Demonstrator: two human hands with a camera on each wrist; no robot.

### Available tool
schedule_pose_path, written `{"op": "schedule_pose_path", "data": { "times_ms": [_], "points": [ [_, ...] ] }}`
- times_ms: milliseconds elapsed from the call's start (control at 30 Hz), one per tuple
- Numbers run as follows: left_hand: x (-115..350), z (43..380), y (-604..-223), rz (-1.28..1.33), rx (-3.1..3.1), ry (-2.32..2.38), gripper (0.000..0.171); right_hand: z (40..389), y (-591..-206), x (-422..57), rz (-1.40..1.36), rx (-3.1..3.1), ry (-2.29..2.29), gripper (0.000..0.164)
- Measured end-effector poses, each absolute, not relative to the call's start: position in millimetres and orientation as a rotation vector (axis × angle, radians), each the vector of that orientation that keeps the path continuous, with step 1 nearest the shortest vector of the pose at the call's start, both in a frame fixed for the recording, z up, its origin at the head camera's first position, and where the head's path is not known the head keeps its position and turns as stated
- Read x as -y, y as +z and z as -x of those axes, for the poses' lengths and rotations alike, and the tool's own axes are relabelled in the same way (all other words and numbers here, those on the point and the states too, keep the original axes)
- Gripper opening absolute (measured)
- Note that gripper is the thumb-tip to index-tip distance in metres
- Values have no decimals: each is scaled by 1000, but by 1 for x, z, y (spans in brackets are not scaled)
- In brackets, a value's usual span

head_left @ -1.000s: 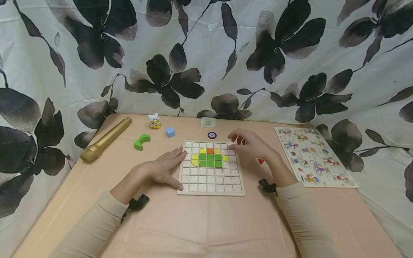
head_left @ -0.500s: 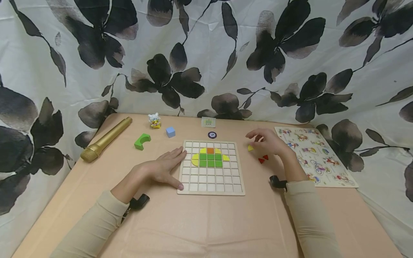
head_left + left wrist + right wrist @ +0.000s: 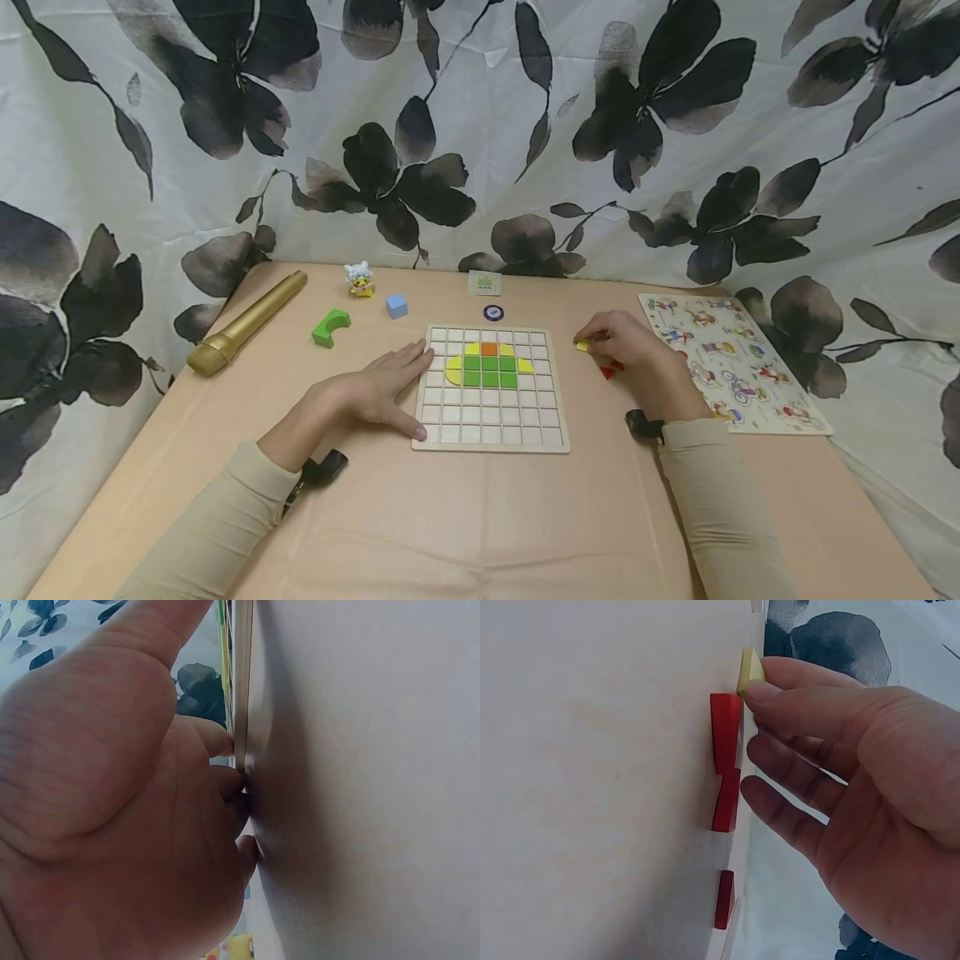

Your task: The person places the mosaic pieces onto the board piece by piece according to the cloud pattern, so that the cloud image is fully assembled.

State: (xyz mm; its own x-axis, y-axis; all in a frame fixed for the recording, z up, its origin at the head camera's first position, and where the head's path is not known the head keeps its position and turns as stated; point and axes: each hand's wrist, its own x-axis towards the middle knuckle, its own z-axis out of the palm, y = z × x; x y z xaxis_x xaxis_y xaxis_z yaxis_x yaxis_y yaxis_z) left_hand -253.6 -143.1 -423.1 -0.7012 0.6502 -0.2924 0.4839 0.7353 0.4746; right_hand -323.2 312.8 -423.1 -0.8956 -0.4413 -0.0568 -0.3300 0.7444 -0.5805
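Observation:
A white grid board point(image 3: 491, 417) lies mid-table, bearing a pattern of green, yellow and orange pieces point(image 3: 490, 367). My left hand point(image 3: 375, 392) rests along its left edge, fingers spread and thumb at the lower left corner; the left wrist view shows fingertips at the board's side. Right of the board, my right hand point(image 3: 626, 346) pinches a small yellow tile point(image 3: 748, 671) between thumb and index finger. Its other fingers curve loosely above several red tiles point(image 3: 724, 735) on the table; in the head view the hand partly hides these.
A gold microphone point(image 3: 247, 325), a green arch block point(image 3: 331, 328), a blue cube point(image 3: 396, 307) and a small figurine point(image 3: 359, 281) stand at the left. Behind the board lie a round token point(image 3: 492, 313) and a card point(image 3: 484, 284). A picture board point(image 3: 742, 375) lies at the right.
My right hand has moved right, away from the grid board's upper right corner, then lowered to the loose tiles and taken hold of the yellow one. My left hand has stayed in place.

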Motion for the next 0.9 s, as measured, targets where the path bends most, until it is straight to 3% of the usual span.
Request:
{"op": "schedule_pose_path", "data": {
  "times_ms": [367, 633, 900],
  "points": [
    [144, 255, -422, -859, -2486, 503, 135, 321, -415, -311, 596, -2801, -632, 19],
    [143, 255, -424, -852, -2481, 505, 135, 319, -410, -310, 562, -2744, -719, 4],
    [143, 256, -424, -851, -2482, 508, 135, 318, -403, -292, 555, -2694, -1016, 13]
  ]
}}
